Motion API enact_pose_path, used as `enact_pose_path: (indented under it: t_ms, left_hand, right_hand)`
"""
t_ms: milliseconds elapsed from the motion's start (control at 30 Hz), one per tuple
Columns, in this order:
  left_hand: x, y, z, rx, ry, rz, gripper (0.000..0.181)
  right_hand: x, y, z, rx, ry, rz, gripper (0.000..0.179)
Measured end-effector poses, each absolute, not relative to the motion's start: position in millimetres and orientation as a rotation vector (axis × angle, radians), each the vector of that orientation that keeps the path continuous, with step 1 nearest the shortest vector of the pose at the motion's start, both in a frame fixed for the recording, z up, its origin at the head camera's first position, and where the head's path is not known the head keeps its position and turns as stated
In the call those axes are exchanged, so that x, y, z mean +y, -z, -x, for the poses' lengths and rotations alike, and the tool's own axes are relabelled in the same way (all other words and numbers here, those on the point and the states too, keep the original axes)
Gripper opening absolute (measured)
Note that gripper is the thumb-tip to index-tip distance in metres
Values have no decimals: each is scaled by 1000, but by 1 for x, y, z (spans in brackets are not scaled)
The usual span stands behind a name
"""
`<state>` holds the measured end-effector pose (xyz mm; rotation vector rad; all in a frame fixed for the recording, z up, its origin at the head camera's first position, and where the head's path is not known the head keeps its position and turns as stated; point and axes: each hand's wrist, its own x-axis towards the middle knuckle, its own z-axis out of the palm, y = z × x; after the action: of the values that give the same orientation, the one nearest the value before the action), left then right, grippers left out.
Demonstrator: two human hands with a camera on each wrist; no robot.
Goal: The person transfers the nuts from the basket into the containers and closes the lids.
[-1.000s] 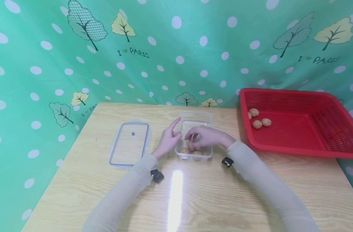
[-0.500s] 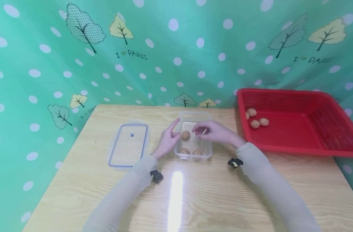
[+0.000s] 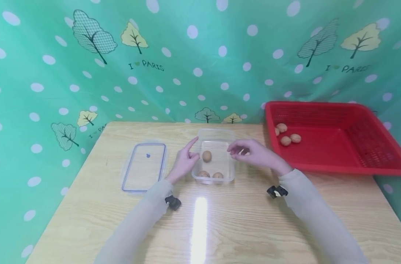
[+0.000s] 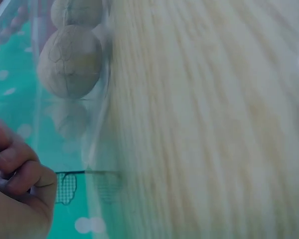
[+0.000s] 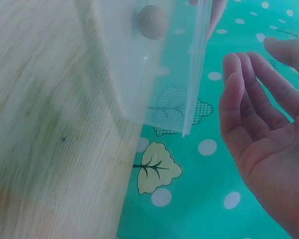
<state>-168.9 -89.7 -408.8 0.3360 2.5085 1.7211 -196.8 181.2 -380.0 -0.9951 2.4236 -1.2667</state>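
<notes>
Right hand [image 3: 253,152]: Released. My fingers curve loosely with a gap to the thumb and hold nothing; the tips are just above the box's right rim, and the right wrist view shows them clear of it.
Left hand [image 3: 183,161]: At the box's left rim, index finger extended, other fingers curled. I cannot tell whether it grips the rim or only rests there.
Loose walnut [image 3: 206,156]: Lies alone in the box [image 3: 220,161], left of its middle.
Change: One second ago this walnut was under my right fingers; it now lies free, and my right hand has drawn off to the right.
Meaning: I judge this placement complete and my right hand available.
Box walnuts [image 3: 217,175]: Two, side by side at the box's near wall. The far half of the floor is bare.
Lid [image 3: 143,168]: Flat, left of centre in the frame, apart from the box.
Basket [image 3: 326,150]: Right of frame. At least four walnuts [image 3: 285,140] sit at its left end, behind a raised rim to clear.
Clearance: Narrow table [image 3: 253,227] strip between box and basket; wide bare table at lower centre.
Rear limit: Cloth [image 3: 174,102] beyond the table's far edge.
</notes>
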Motion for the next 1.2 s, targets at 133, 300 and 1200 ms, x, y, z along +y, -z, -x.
enact_pose_path:
  t_ms: [133,300,1200]
  left_hand:
    - [-99,427,176,2460,-1751,-367,64]
    - [-106,451,186,2477,-1752,-396,67]
    - [-109,459,188,2554,-1557,-441,79]
  right_hand:
    - [187,380,193,2434,1266,951,23]
    - [192,383,190,2451,1260,952,24]
    - [220,353,181,2556,1236,834,32]
